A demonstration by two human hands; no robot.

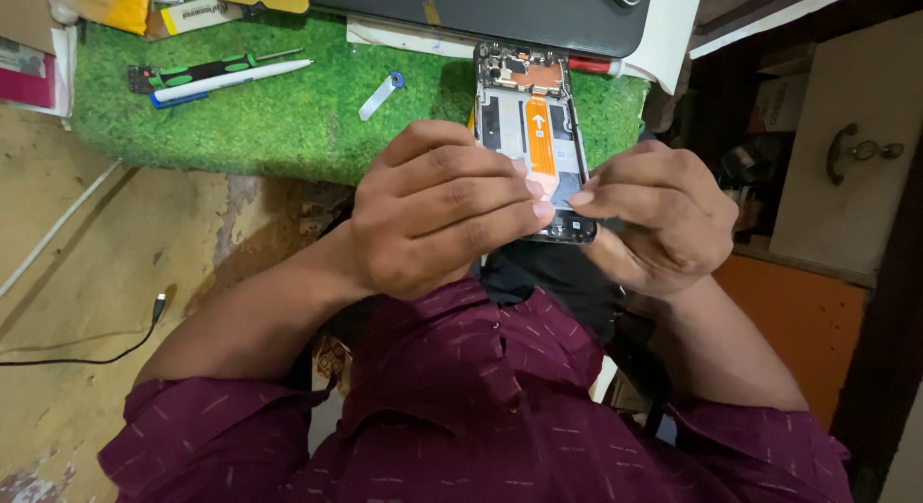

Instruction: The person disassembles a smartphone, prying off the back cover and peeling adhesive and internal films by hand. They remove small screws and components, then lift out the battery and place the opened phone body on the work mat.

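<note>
Item: opened phone (535, 128), back cover off, orange ribbon cable and boards exposed, held over the green mat (240, 118) at its 4 o'clock corner. Left hand (437, 210) curled around the phone's lower end; right hand (663, 214) pinching at that same end, fingertips meeting. Screwdriver (207, 70), white pen (231, 80) and small pry tool (381, 94) lie at 10 o'clock; disassembly looks partway, internals still seated.

The lower end of the opened back-less smartphone (535, 128) was hidden behind the fingers (490, 190); the dark grey laptop (481, 12) was cropped by the top edge.
</note>
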